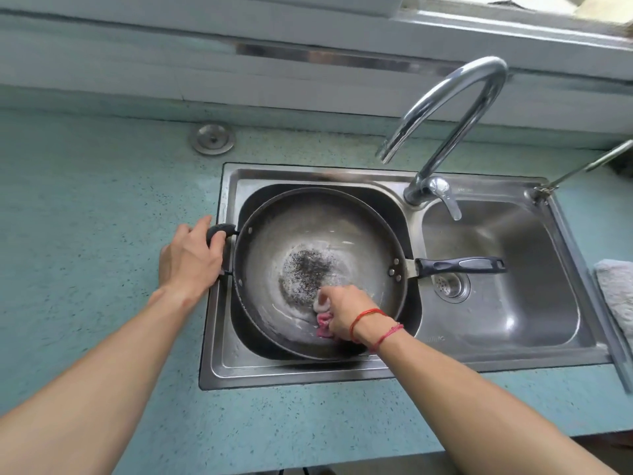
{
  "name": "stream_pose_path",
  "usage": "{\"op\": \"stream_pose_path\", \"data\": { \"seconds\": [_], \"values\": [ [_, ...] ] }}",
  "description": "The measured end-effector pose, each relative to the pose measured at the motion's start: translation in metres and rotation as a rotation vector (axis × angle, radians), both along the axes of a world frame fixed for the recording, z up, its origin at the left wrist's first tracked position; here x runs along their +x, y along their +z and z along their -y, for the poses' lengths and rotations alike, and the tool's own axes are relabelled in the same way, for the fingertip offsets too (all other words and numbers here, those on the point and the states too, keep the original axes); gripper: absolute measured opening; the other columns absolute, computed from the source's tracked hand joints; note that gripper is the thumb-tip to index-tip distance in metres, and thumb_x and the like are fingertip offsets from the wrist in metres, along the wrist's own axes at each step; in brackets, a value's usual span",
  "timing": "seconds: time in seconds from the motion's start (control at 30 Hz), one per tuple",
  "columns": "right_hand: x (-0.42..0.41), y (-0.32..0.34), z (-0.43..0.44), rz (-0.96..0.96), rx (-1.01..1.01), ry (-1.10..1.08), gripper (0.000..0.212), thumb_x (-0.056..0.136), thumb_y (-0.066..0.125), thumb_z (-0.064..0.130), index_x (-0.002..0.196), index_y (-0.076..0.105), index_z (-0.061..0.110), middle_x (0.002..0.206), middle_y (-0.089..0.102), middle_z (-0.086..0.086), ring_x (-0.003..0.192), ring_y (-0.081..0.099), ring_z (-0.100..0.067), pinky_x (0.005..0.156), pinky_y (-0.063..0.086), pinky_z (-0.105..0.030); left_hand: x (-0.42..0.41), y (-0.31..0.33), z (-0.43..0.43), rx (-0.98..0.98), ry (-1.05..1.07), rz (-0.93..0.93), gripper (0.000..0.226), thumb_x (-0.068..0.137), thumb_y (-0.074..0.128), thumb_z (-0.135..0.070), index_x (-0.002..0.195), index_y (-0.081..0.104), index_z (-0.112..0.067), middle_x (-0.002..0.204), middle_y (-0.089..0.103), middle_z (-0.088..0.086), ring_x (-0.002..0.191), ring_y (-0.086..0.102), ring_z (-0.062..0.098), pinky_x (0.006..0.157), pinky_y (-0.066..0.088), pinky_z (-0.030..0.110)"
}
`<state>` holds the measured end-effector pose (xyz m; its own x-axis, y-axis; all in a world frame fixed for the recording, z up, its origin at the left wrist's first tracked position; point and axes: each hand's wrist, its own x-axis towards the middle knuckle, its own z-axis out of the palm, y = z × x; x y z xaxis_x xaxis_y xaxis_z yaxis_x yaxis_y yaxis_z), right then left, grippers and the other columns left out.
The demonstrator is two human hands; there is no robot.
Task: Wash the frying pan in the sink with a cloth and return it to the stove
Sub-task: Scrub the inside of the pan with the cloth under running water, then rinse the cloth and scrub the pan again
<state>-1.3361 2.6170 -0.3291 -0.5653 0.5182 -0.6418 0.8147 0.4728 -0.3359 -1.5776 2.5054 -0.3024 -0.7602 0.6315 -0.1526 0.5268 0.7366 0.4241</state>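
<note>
- The frying pan [308, 241] sits tilted in the left basin of the steel sink [308, 375] and fills it almost wall to wall; only a thin dark gap shows at its far and near sides.
- Its long handle [459, 265] points right, across the divider and over the right basin [513, 286], above the drain strainer [451, 285].
- The faucet [455, 108] arches high over the far right part of the pan, its spout well above the rim.
- Bare teal counter [85, 217] lies left and near of the sink; a round metal cap [213, 138] is set in it on the far side, and a grey towel [616, 289] lies at the right edge.
- The left hand [191, 258] is at the pan's left rim, its grip curled round the short side handle [219, 231].
- The right hand [342, 310] has its grip closed on a bunched pink cloth [323, 325], pressed to the pan's near inner wall, just beside the dark burnt patch [306, 272] in the middle.
</note>
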Motion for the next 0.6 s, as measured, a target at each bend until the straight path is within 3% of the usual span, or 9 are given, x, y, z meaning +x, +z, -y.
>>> {"op": "stream_pose_path", "data": {
  "seconds": [0.07,0.2,0.33,0.43,0.5,0.6],
  "values": [
    [0.002,0.005,-0.001,-0.023,-0.008,-0.058,0.02,0.074,0.064,0.011,0.088,0.062,0.025,0.069,0.065,0.006,0.069,0.067,-0.016,0.065,0.056,-0.026,0.0,0.002,0.002,-0.004,0.006,-0.001,0.048,0.1,0.041,-0.045,0.141,0.049,-0.022,0.116,0.057,0.021,0.104,0.056,0.042,0.092,0.043,0.046],
    [0.007,0.017,-0.007,-0.113,-0.063,-0.282,0.025,0.077,0.069,0.015,0.097,0.063,0.03,0.091,0.069,-0.005,0.072,0.071,-0.023,0.063,0.062,-0.039,0.001,0.01,0.008,-0.008,0.014,-0.031,0.05,0.098,0.046,-0.043,0.141,0.049,-0.017,0.113,0.053,0.019,0.105,0.052,0.037,0.091,0.042,0.046],
    [0.01,0.041,-0.012,-0.335,-0.201,-0.578,0.036,0.078,0.066,-0.003,0.089,0.064,0.031,0.089,0.068,-0.007,0.076,0.073,-0.027,0.065,0.061,-0.05,0.008,0.022,0.008,0.061,0.007,-0.044,0.048,0.097,0.052,-0.037,0.136,0.053,-0.01,0.112,0.05,0.018,0.106,0.048,0.036,0.09,0.04,0.045],
    [0.011,0.061,-0.019,-0.483,-0.253,-0.726,0.052,0.072,0.056,-0.015,0.09,0.06,0.034,0.093,0.065,-0.011,0.071,0.073,-0.026,0.059,0.061,-0.049,0.019,0.037,0.001,0.142,-0.022,-0.009,0.045,0.095,0.056,-0.033,0.133,0.055,-0.009,0.115,0.053,0.017,0.11,0.047,0.033,0.089,0.04,0.042],
    [0.01,0.074,-0.025,-0.56,-0.331,-0.813,0.058,0.074,0.049,-0.021,0.11,0.055,0.024,0.104,0.06,-0.019,0.069,0.072,-0.029,0.061,0.061,-0.048,0.03,0.047,-0.006,0.188,-0.071,0.042,0.044,0.095,0.058,-0.03,0.133,0.054,-0.01,0.117,0.054,0.013,0.113,0.047,0.029,0.089,0.04,0.041],
    [0.009,0.099,-0.033,-0.699,-0.535,-0.942,0.054,0.079,0.041,-0.028,0.125,0.05,-0.001,0.098,0.061,-0.022,0.062,0.069,-0.024,0.054,0.06,-0.037,0.049,0.062,-0.019,0.255,-0.16,0.127,0.046,0.093,0.062,-0.027,0.135,0.052,-0.012,0.114,0.055,0.007,0.106,0.053,0.024,0.091,0.046,0.04]
  ]
}}
